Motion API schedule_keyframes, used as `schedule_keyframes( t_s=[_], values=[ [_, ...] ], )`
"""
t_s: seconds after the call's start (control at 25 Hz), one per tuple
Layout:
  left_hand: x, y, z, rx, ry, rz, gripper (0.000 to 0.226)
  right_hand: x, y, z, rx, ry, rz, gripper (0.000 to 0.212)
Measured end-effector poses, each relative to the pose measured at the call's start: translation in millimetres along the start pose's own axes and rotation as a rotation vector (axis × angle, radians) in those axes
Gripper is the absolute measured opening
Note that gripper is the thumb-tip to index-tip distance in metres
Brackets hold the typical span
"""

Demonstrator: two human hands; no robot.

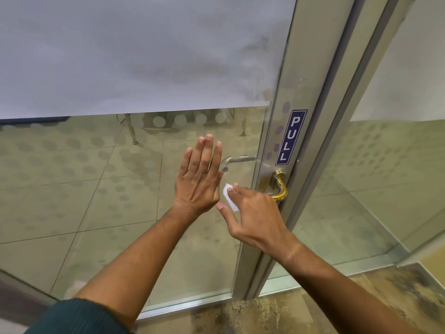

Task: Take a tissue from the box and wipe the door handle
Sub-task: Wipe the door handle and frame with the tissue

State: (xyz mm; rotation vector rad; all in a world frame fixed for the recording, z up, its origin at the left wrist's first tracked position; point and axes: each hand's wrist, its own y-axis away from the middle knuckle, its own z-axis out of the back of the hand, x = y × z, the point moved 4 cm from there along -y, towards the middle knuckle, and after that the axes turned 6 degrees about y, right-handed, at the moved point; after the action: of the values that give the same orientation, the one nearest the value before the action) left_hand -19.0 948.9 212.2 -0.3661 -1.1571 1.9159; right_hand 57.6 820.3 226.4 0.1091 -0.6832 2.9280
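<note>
The tissue [230, 196] is already out of the box; no box is seen in this view. The right hand [252, 213] holds the tissue against the glass door [144, 189], with its fingers [237, 189] bent over the white sheet, so only the left part of the tissue shows past the fingertips. The brass door handle [280, 186] is just to the right of these fingers, partly hidden behind the knuckles, and I cannot tell if the tissue touches it. The left hand [199, 179] is flat and spread, fingers straight, holding nothing, close to the glass at the left of the tissue. I judge that the wiping step is just starting. The next move calls for sliding the tissue to the right, wrapping it around the handle, and rubbing along the curved bar. The "PULL" sign [291, 137] is above the handle.
</note>
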Motion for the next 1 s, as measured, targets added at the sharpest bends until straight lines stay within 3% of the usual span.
schedule_keyframes(
  t_s=[0.16,0.2,0.28,0.36,0.76,1.0],
  values=[
    [-1.2,-2.8,-0.1,-0.057,0.026,0.000,0.074,-2.8,-4.1,-7.8,-0.115,0.050,-0.062,0.012],
    [-1.6,-3.9,-0.6,-0.065,0.034,0.003,0.073,-1.0,-1.9,-11.8,-0.130,0.081,-0.071,0.013],
    [-2.2,-8.7,-1.6,-0.075,0.025,0.004,0.070,1.6,6.4,-22.8,-0.113,0.144,-0.068,0.040],
    [-2.8,-15.6,-2.4,-0.090,0.010,0.007,0.069,-0.2,13.3,-27.3,-0.153,0.175,-0.025,0.053],
    [-3.1,-16.6,-9.6,-0.162,-0.085,-0.014,0.071,-31.7,32.0,-27.2,-0.282,0.072,0.197,0.046],
    [-2.1,-16.6,-12.2,-0.168,-0.088,-0.011,0.071,-74.0,45.1,-13.1,-0.318,0.092,0.130,0.052]
  ],
)
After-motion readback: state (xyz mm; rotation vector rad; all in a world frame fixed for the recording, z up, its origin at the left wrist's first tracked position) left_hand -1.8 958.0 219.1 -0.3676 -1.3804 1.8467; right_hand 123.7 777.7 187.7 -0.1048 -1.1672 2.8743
